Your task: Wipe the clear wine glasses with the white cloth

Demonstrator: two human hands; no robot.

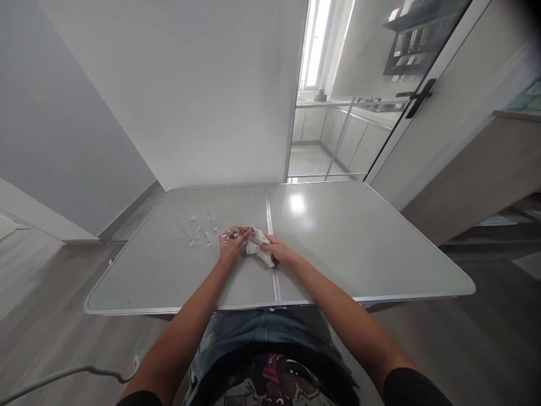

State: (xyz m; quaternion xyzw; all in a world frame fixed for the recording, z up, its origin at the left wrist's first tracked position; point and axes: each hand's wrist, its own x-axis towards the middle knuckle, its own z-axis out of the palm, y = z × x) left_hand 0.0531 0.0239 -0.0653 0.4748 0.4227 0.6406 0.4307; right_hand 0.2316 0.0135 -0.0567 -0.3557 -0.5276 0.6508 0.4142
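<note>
- Left hand [235, 246]: fingers clamped on clear glass [229, 234].
- Right hand [276, 248]: fingers clamped on white cloth [258, 246], just beside glass.
- More clear glassware [198, 228] on counter [346, 242], to the left.

Table [338, 248]: center; seam [268, 217] running near to far, dividing left half from right. Glassware group [198, 228]: on left half, left of both hands. Glass [228, 233]: in left hand [235, 242], just right of the group. Cloth [257, 246]: between the hands, beside and partly over the seam. Right hand [276, 248]: on the cloth's right side. Wall [203, 101]: behind the table's far edge. Kitchen cabinets [350, 138]: far right, beyond the table. Cable [80, 369]: near left, apart from the table.
</note>
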